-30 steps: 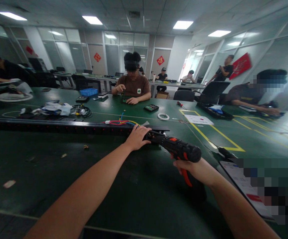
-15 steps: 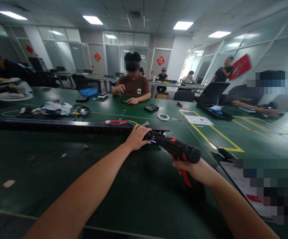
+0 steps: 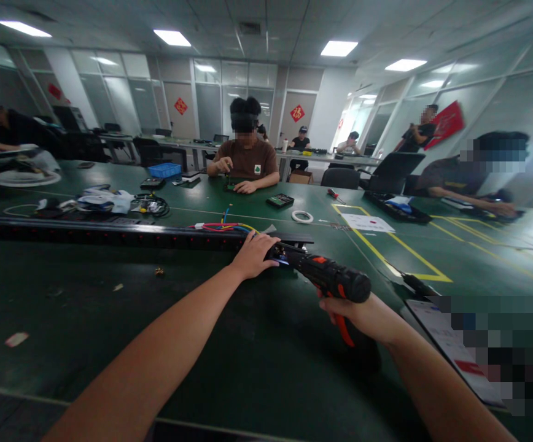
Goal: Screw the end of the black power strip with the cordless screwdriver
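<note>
A long black rail [image 3: 110,236] lies across the green table, with red, yellow and blue wires beside its right part. My left hand [image 3: 255,255] rests over the rail near its right end, the fingers laid across the top and the thumb toward the drill's tip. My right hand [image 3: 352,310] is wrapped round the grip of a black and orange power drill [image 3: 333,276]. The drill points left, its front end at the rail's right end beside my left fingertips. The exact contact there is too small to tell.
On the green table [image 3: 229,380] are a white tape ring [image 3: 302,217], a screwdriver [image 3: 335,195], a blue basket [image 3: 164,170], small brass-coloured parts [image 3: 159,271] and a clipboard [image 3: 451,350] at right. A person in brown [image 3: 248,159] sits opposite.
</note>
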A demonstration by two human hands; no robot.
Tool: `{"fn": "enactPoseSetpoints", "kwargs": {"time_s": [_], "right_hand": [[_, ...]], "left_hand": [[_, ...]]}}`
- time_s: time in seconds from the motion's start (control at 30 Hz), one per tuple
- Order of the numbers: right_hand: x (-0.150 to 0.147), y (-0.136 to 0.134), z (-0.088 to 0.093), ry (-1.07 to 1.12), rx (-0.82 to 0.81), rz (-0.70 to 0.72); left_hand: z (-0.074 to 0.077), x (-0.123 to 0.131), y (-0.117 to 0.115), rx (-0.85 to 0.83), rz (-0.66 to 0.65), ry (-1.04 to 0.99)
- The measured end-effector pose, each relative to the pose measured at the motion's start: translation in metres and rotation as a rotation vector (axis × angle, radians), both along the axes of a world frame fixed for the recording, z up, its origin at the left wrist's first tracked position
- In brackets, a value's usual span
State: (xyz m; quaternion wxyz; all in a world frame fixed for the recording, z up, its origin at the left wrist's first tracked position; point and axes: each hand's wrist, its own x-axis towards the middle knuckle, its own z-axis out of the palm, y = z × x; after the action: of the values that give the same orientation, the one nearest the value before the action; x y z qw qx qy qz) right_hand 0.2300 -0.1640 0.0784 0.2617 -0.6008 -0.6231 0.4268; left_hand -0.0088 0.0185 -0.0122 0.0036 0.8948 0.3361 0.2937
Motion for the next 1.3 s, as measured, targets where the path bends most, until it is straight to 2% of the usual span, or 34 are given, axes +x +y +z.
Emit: {"fn": "enactPoseSetpoints", "kwargs": {"time_s": [1.1, 1.3], "right_hand": [[0.0016, 0.0018, -0.0054, 0.005, 0.015, 0.025], [-0.001, 0.0, -0.0015, -0.004, 0.014, 0.01]], "left_hand": [[0.0012, -0.001, -0.0013, -0.001, -0.003, -0.007], [0.0005, -0.0017, 0.0004, -0.008, 0.0, -0.006]]}}
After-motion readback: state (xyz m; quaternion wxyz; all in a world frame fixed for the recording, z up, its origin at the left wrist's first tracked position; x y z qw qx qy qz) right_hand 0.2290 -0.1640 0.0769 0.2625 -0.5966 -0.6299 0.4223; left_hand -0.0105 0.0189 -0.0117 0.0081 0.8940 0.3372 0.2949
